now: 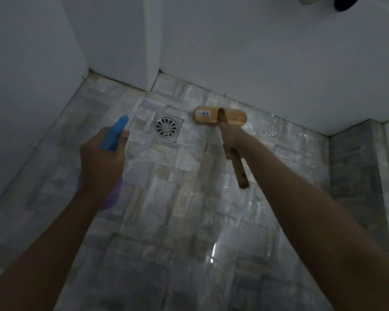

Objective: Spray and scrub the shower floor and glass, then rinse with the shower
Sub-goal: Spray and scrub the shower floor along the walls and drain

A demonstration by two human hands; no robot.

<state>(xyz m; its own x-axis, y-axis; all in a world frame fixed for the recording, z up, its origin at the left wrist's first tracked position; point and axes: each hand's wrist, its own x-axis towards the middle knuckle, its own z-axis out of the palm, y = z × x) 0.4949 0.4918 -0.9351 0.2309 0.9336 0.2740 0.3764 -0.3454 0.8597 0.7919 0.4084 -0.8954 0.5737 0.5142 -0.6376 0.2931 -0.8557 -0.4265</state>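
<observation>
My left hand [101, 158] grips a spray bottle [115, 135] with a blue trigger head pointing at the floor; its purple body shows below my wrist. My right hand [233, 140] grips the wooden handle of a scrub brush [219, 116]. The tan brush head lies flat on the grey stone-tile shower floor [177, 209], close to the far wall and just right of the round metal drain [167, 127]. The tiles on the right and in the middle shine wet.
White walls [256, 63] close the floor at the back and left, with a protruding corner column [152, 52]. A low tiled ledge [355, 164] rises at the right. A dark round shape sits at the top right edge.
</observation>
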